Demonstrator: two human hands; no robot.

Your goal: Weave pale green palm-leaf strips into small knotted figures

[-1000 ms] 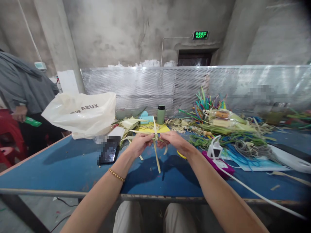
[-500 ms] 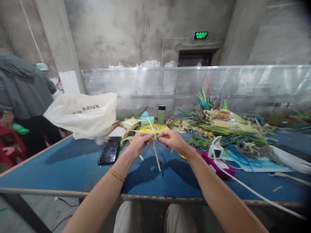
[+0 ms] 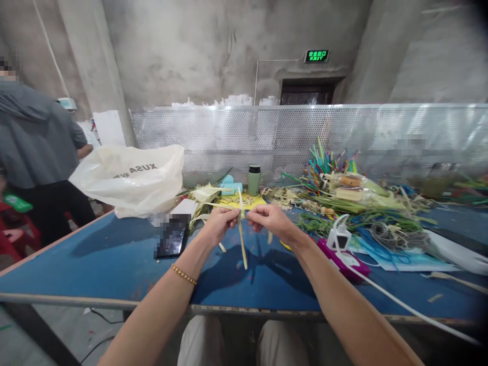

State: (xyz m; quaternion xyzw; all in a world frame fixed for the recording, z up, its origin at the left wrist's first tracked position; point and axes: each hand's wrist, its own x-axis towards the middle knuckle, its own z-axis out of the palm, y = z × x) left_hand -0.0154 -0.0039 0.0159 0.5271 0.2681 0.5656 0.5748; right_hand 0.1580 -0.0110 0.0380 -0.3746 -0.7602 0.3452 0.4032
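Gold beaded bracelet (image 3: 184, 275), pale beige trousers (image 3: 202, 341)

Near tabletop (image 3: 244, 295) offers passage — dark device (image 3: 175, 241) obstructs left, purple box (image 3: 341, 267) right.

"EXIT" on sign (image 3: 316, 56), "XUSA" on bag (image 3: 133, 184)

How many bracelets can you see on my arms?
1: a gold beaded bracelet around your left wrist, behind the left hand, which pinches pale strips. None shows on your bare right arm.
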